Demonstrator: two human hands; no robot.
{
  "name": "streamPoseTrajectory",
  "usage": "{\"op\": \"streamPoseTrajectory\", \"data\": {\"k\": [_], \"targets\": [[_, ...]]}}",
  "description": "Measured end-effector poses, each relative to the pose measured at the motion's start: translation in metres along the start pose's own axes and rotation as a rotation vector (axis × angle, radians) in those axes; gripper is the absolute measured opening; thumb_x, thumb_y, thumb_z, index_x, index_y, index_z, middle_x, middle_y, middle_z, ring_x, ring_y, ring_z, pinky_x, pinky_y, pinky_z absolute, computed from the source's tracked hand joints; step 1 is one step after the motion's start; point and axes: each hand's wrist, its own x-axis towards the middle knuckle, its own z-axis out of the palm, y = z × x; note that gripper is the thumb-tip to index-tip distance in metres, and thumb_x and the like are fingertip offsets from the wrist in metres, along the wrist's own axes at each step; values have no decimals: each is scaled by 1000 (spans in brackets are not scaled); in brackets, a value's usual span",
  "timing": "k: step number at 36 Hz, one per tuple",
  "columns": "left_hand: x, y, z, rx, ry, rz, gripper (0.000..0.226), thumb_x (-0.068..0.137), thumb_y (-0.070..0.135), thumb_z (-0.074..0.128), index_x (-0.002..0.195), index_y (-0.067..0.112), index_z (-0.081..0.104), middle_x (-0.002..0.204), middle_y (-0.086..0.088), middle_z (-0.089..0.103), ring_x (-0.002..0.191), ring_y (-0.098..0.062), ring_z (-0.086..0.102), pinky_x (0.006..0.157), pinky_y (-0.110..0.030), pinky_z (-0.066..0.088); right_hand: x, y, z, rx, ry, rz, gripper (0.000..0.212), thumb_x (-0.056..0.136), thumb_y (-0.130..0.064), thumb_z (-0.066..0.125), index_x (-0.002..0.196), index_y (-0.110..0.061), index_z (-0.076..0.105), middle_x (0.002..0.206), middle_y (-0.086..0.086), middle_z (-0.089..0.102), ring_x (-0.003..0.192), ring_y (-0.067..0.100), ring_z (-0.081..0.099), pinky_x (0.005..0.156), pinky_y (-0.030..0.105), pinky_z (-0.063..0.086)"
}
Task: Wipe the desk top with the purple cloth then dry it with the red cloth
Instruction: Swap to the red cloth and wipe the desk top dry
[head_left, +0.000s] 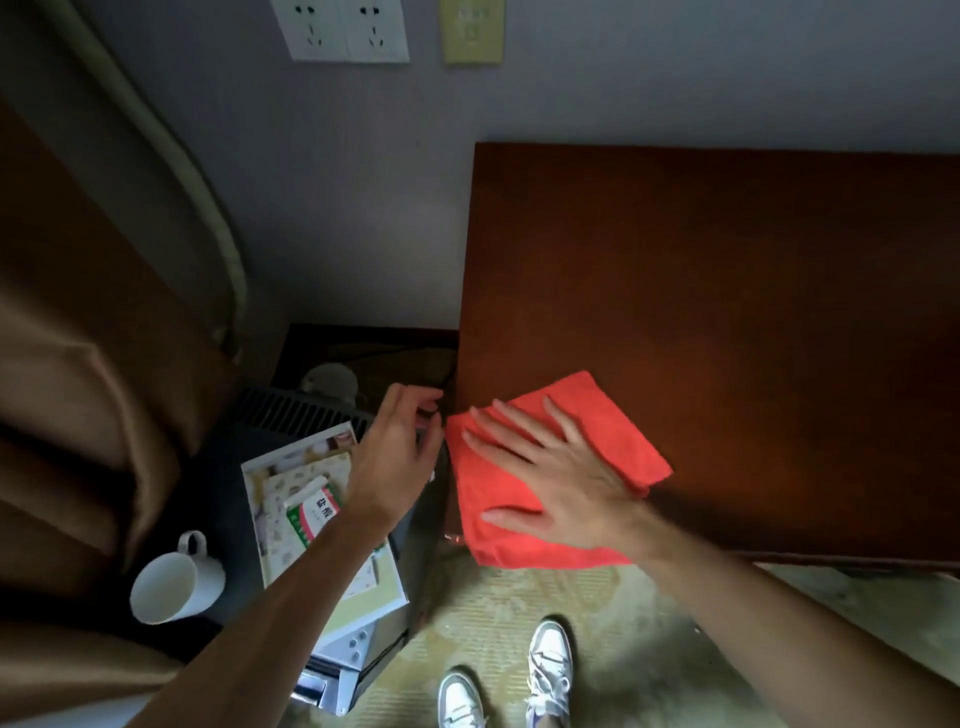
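The red cloth lies folded on the near left corner of the dark brown desk top, and part of it hangs over the front edge. My right hand presses flat on it with the fingers spread. My left hand hovers just left of the desk's corner, fingers curled loosely, holding nothing that I can see. No purple cloth is in view.
Left of the desk stands a low dark unit with a stack of papers and a small box on it, and a white mug beside them. Brown curtains hang at far left. My shoes stand on the patterned floor.
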Motion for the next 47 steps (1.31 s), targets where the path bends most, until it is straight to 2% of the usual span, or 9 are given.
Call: {"op": "streamPoseTrajectory", "data": {"k": [5,11,14,19,24,28,35,40,47], "targets": [[14,-1,11,20,64,-8,35,95,46,39,116,21,54,110,5,54,86,-11,64,66,-45,56,46,64,-14,-35,-31,-171,76,96,-71,41,161,-36,24,171,-11,11,159,12,2,127,51,5],[42,5,35,111,182,15,23,95,25,51,111,10,58,108,-4,53,98,-26,61,83,-37,48,132,160,-27,23,-59,-203,76,99,-69,35,163,-33,16,172,-7,8,159,14,1,127,53,8],[63,12,46,200,164,118,20,94,18,56,111,9,62,109,-7,55,98,-29,57,84,-44,48,182,212,-34,0,-43,-211,79,98,-72,31,164,-30,17,172,-5,12,159,17,5,126,53,13],[88,31,66,329,86,239,29,96,30,56,121,17,63,120,-2,57,104,-22,54,83,-36,43,253,283,-51,-50,-26,-156,81,97,-76,21,163,-31,20,171,-2,18,158,22,13,125,50,17],[92,40,88,322,-24,244,41,101,37,47,138,21,52,135,1,50,117,-18,51,100,-34,40,279,313,-57,-16,39,58,79,92,-78,24,161,-39,21,171,-6,18,158,20,13,124,47,12],[94,38,86,333,-42,224,42,103,37,42,141,23,49,137,3,47,120,-16,49,103,-33,37,284,309,-57,15,75,217,67,101,-66,36,161,-40,21,171,-5,19,159,19,10,125,53,3],[93,42,86,332,-36,249,40,100,35,40,133,17,55,132,-1,50,116,-21,49,98,-35,35,239,277,-46,126,192,656,72,98,-70,32,161,-34,25,172,1,11,159,22,6,124,60,-2],[89,47,81,326,54,306,30,96,28,46,118,12,59,118,-8,54,104,-28,53,84,-40,40,157,222,-35,140,207,636,67,98,-66,38,155,-30,35,169,10,17,158,24,9,126,56,-2],[71,55,82,299,117,214,27,91,23,45,111,12,60,110,-10,56,99,-31,54,82,-44,41,-7,113,-12,95,182,456,76,92,-69,29,159,-35,31,169,-4,24,160,21,-1,123,64,6]]}}
